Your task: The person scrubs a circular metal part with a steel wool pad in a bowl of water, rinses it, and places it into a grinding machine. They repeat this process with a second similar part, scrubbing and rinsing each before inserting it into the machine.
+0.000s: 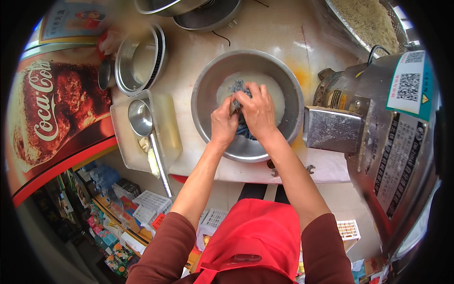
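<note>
A large stainless steel bowl [207, 142] stands in front of me, with whitish liquid [280, 103] in its bottom. Both my hands are over it, close together. My left hand [225, 122] pinches a small object, mostly hidden by the fingers. Grey metal scouring wool [238, 86] is under the curled fingers of my right hand [258, 110], pressed against that object. A dark blue cloth [244, 131] lies in the bowl below the hands, partly hidden by them. What the small object is, I cannot tell.
Left of the bowl, a metal ladle [140, 117] rests in a clear plastic tub [122, 142]. Nested metal basins [120, 67] stand behind it. On the right is a metal machine [333, 129] with a chute close to the bowl. Open-end wrenches [309, 169] lie at the table's front edge.
</note>
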Available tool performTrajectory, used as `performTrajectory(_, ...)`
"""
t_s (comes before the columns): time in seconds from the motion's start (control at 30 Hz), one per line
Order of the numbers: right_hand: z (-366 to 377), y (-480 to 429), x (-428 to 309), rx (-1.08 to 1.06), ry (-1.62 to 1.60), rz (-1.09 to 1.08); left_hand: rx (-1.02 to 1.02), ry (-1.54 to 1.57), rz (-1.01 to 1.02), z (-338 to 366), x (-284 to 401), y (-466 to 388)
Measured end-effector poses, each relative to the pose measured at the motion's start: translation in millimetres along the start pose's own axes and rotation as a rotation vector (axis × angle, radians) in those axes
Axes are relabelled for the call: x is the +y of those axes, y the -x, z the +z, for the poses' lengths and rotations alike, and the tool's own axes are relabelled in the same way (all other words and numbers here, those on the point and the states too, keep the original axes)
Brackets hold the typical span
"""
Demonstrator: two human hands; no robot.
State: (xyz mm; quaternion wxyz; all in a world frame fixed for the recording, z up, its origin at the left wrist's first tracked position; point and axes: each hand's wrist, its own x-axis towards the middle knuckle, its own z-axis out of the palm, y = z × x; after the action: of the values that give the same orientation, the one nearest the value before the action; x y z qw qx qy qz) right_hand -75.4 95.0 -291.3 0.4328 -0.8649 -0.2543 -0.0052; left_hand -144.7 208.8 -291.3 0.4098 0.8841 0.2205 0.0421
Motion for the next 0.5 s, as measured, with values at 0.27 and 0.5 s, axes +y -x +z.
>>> performTrajectory(0.27, -42, -8, 29, 0.031, -0.002, 0.230, -0.118, -0.245, 0.401, -7, 5, -10)
performTrajectory(0.5, -104, 108, 58, 0.110, -0.154, 0.385, -0.134, -0.309, 0.306, 13, -7, 33)
